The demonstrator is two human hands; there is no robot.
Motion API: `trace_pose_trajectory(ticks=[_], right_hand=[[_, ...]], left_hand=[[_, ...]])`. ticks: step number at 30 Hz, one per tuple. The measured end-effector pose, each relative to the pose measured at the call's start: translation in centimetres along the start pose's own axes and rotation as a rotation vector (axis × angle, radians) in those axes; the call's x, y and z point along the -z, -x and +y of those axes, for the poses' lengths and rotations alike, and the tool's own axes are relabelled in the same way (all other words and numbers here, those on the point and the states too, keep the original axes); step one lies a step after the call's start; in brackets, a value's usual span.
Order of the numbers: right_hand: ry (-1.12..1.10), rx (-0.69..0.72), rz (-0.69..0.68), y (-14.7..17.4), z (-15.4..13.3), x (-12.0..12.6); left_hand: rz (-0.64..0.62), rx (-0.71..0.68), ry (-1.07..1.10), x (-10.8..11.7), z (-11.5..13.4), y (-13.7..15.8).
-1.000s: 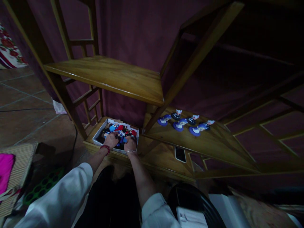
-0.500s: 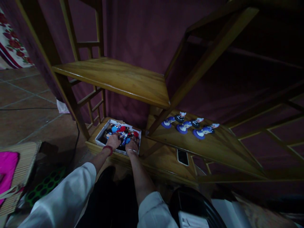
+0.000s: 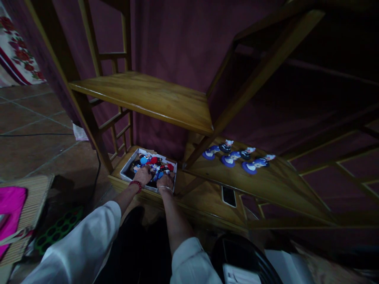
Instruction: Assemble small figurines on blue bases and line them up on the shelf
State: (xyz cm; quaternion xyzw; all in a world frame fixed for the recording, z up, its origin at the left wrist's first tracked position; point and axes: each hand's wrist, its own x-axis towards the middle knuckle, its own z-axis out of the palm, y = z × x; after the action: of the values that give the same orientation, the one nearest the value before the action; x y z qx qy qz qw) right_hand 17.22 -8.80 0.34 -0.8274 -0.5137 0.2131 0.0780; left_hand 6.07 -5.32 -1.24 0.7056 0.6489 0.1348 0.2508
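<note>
A shallow white box (image 3: 126,176) sits on the low wooden shelf, with several small figurines (image 3: 154,161) in red, blue, white and black lying in it. My left hand (image 3: 143,175), a red bead bracelet at its wrist, reaches into the box's left half and touches the figurines. Over the right half is my right hand (image 3: 166,180), with a silver bangle, its fingers down among the figurines by the front right corner. The fingertips of both hands are hidden or too small to read, so any grip cannot be made out.
Several purple-based and black-based figurines (image 3: 232,157) stand on the shelf to the right. A phone (image 3: 228,196) lies on the lower ledge. An upper wooden shelf (image 3: 148,98) overhangs the box. A black stool (image 3: 242,252) and a pink cloth (image 3: 12,213) are near me.
The view has shifted slightly, moving everything a little to the right. Both hands stay in the box, with only slight finger movement among the figurines.
</note>
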Motion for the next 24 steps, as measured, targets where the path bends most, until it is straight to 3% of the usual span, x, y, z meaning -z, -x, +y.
trace_pose_trajectory(ticks=[6,12,17,24], right_hand=[[0.001,-0.029,-0.047,0.06,0.0,-0.09],[0.009,0.051,0.018,-0.48,0.2,-0.46],[-0.001,0.036,0.067,-0.61,0.16,-0.61],[-0.014,-0.001,0.005,-0.38,0.04,-0.18]], left_hand=[[-0.009,-0.003,0.011,0.17,0.05,0.1],[-0.018,0.015,0.01,0.13,0.01,-0.09],[-0.023,0.018,0.001,0.13,0.05,-0.12],[-0.033,0.01,-0.01,0.32,0.2,0.1]])
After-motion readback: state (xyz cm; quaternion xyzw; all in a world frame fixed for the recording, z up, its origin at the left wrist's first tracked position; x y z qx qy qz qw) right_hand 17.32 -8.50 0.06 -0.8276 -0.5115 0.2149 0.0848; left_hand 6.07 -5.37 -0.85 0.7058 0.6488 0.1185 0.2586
